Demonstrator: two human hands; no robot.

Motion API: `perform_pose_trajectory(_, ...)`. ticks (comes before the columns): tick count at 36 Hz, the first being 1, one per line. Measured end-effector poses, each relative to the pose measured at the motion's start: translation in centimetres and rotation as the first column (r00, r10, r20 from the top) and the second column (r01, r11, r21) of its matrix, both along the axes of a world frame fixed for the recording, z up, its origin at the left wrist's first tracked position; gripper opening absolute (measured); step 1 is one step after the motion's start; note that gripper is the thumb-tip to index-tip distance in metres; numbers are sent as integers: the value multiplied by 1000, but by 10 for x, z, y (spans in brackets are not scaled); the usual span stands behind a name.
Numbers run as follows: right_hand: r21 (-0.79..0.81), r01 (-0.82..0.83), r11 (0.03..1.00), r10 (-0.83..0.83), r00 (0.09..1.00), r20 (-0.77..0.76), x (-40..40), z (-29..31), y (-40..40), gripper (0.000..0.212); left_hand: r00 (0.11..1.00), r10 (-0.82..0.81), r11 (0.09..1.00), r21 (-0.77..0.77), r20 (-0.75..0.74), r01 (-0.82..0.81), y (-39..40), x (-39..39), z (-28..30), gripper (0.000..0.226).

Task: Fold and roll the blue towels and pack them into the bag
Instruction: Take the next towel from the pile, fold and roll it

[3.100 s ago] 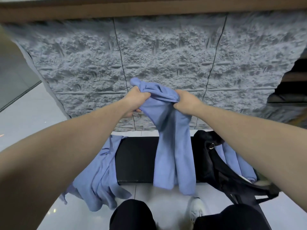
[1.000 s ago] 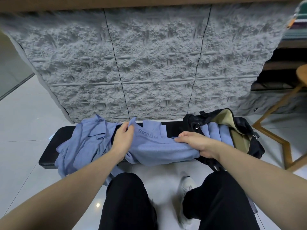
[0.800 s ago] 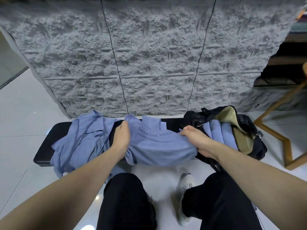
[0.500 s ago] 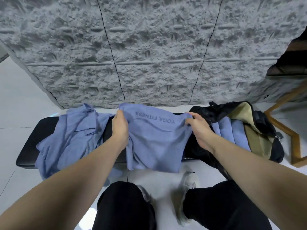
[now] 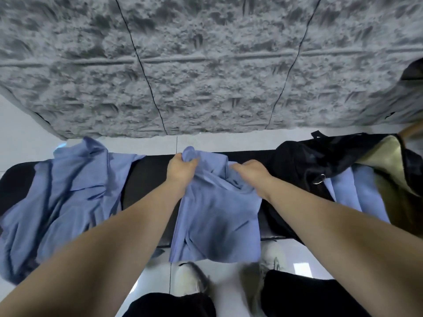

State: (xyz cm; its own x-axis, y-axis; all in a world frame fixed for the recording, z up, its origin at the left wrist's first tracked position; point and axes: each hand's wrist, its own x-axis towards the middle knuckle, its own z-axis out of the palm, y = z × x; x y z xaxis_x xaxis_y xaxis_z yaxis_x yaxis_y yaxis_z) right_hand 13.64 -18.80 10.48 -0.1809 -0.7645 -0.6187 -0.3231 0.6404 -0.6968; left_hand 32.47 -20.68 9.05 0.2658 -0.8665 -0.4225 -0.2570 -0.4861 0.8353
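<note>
A blue towel [image 5: 215, 216] lies across the middle of a black bench [image 5: 146, 179], its near end hanging over the front edge. My left hand [image 5: 180, 168] grips the bunched far-left corner of it. My right hand [image 5: 250, 171] grips the far-right part, fingers curled into the cloth. An open black bag [image 5: 302, 163] with a tan lining sits at the right end of the bench, and rolled blue towels [image 5: 357, 193] lie inside it. A heap of loose blue towels [image 5: 61, 193] covers the bench's left end.
A rough grey stone-textured wall [image 5: 206, 65] rises right behind the bench. The floor [image 5: 20, 124] is pale glossy tile. My black-trousered legs [image 5: 304, 296] and a light shoe [image 5: 190, 277] are below the bench's front edge.
The towel went from held up in the air to lying on the bench. In the last half second both hands bunched its far edge, hiding the printed lettering, and the view dipped lower.
</note>
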Motion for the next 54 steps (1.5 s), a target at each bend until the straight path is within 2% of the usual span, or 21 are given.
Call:
perform_pose_trajectory(3, 19, -15, 1000, 14, 1000, 26, 5, -10, -1, 28, 998, 41, 999, 9, -43, -41, -2, -5, -7, 20)
perform_pose_trajectory(5, -60, 11, 998, -9, 999, 42, 8, -15, -1, 26, 996, 65, 997, -36, -54, -67, 0, -6, -7, 11)
perform_pose_trajectory(9, -246, 47, 968, -40, 999, 31, 10, -17, 6, 13, 999, 45, 958, -285, -4, -44, 19, 0, -1, 35)
perform_pose_trajectory(11, -334, 118, 935, -106, 993, 53, 7, -15, 12, 14, 996, 93, 921, -378, -11, -90, 31, 8, 2, 38)
perform_pose_trajectory(14, -264, 255, 930, -235, 966, 104, 2, -16, 19, 14, 992, 116, 898, -424, -39, -122, 48, 21, -5, 34)
perform_pose_trajectory(17, -50, 227, 973, -223, 972, 75, -3, -18, 23, 10, 993, 115, 931, -351, 30, -97, 58, 27, -10, 28)
perform_pose_trajectory(19, 6, 196, 981, -196, 979, 57, -4, -15, 24, 16, 991, 131, 956, -266, 22, -121, 60, 27, -11, 26)
perform_pose_trajectory(21, -17, 201, 979, -200, 979, 42, -4, -12, 24, 18, 988, 154, 964, -220, -4, -151, 62, 27, -12, 24)
perform_pose_trajectory(24, -50, 190, 980, -188, 981, 50, -3, -6, 28, 15, 974, 223, 940, -254, -45, -227, 66, 25, -7, 25)
perform_pose_trajectory(27, -195, 318, 928, -306, 948, 91, 0, -5, 31, 13, 931, 338, 851, -378, -140, -365, 72, 23, 3, 37)
perform_pose_trajectory(29, -257, 413, 874, -394, 911, 126, 1, 0, 31, 13, 930, 337, 827, -426, -145, -366, 74, 21, 6, 41)
perform_pose_trajectory(33, -92, 435, 896, -420, 896, 144, 1, -5, 33, 19, 933, 323, 867, -345, -158, -359, 76, 20, -2, 43)
perform_pose_trajectory(36, 34, 377, 926, -378, 921, 93, 1, -9, 37, 47, 935, 334, 916, -192, -122, -352, 72, 24, -11, 38)
perform_pose_trajectory(39, -101, 423, 901, -419, 906, 59, 1, -11, 39, 45, 948, 293, 945, -109, -124, -307, 69, 28, -13, 34)
perform_pose_trajectory(41, -198, 426, 883, -423, 904, 59, 3, -6, 41, 37, 957, 269, 946, -154, -111, -284, 68, 30, -8, 32)
perform_pose_trajectory(43, -267, 361, 894, -363, 931, 42, 4, -4, 39, 25, 959, 267, 935, -216, -97, -282, 68, 32, -2, 28)
perform_pose_trajectory(45, -295, 263, 919, -267, 963, 26, 6, -1, 37, 19, 942, 323, 924, -188, -88, -334, 64, 36, -3, 22)
perform_pose_trajectory(47, -341, 193, 920, -203, 979, 7, 6, 2, 33, 19, 927, 373, 913, -161, -46, -376, 60, 42, -8, 31)
perform_pose_trajectory(49, -402, 138, 905, -167, 985, -37, 7, 3, 26, 15, 931, 364, 909, -228, 27, -348, 56, 45, -10, 28)
perform_pose_trajectory(51, -452, 115, 884, -154, 987, -50, 7, 5, 16, 8, 937, 342, 913, -264, 74, -312, 53, 44, -5, 36)
perform_pose_trajectory(54, -466, 140, 873, -159, 987, -2, 7, 5, -1, 10, 943, 329, 921, -238, 51, -308, 41, 46, -7, 46)
